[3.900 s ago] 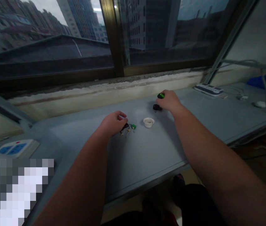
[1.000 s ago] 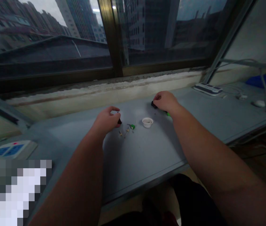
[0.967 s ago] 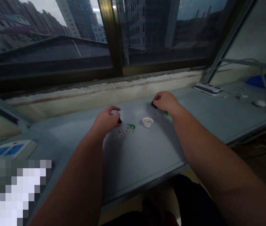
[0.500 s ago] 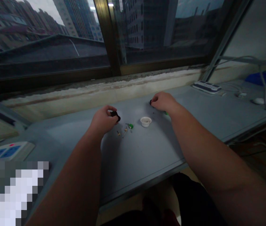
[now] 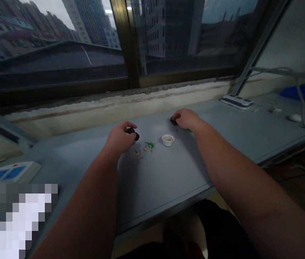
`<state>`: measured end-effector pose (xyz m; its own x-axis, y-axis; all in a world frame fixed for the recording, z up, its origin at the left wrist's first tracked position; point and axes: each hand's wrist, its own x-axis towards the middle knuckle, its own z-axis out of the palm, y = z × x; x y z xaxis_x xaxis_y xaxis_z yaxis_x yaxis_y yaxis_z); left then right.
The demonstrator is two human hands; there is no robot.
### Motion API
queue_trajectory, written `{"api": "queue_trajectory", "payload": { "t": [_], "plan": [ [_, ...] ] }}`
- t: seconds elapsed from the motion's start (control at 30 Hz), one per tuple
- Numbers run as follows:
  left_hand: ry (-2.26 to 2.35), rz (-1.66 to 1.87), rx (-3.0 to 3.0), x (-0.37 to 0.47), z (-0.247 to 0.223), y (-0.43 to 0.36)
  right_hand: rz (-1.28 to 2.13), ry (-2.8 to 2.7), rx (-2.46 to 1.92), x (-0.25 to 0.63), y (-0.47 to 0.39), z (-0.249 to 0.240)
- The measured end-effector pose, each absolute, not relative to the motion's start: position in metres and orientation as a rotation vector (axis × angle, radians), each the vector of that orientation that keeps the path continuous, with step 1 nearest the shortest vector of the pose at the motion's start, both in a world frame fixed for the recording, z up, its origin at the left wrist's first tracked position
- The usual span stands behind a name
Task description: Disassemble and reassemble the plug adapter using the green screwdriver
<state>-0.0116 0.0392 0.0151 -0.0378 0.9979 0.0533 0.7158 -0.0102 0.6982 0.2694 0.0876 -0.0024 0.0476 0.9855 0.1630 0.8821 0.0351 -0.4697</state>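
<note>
Left hand (image 5: 121, 138) and right hand (image 5: 186, 118) bare | left forearm (image 5: 93, 190), right forearm (image 5: 230, 172) bare along visible length, thick, narrowing to wrists | legwear (image 5: 219, 225) near-black, plain, below table (image 5: 165, 183) near edge | beside it, small dark-red patch (image 5: 195, 249), rounded, dim; footwear or cloth, cannot tell

two hands (image 5: 118, 137) (image 5: 187, 118), two black parts (image 5: 136, 136) (image 5: 173, 121) (one each), one white cup (image 5: 168, 143)

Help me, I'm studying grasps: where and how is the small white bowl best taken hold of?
Probably best to pinch the small white bowl by its flared rim, from above on the right side. It stands upright, the rim jutting past the narrower body, and a small green part lies off its left side.
</note>
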Motion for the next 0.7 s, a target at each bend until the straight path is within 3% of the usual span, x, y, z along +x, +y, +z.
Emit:
{"api": "queue_trajectory", "payload": {
  "t": [0.2,0.4,0.7],
  "plan": [
    [1.863,0.803,1.937,-0.0122,0.0150,0.0377,0.484,-1.988,-1.581,0.2627,0.0864,-0.0030],
    [1.777,0.827,1.807,-0.0083,0.0193,0.0332,0.265,-1.838,-1.768,0.2656,0.0822,0.0025],
    [1.505,0.989,1.530,-0.0032,0.0119,0.0411,0.277,-1.746,-1.951,0.2683,0.0796,0.0060]
  ]
}}
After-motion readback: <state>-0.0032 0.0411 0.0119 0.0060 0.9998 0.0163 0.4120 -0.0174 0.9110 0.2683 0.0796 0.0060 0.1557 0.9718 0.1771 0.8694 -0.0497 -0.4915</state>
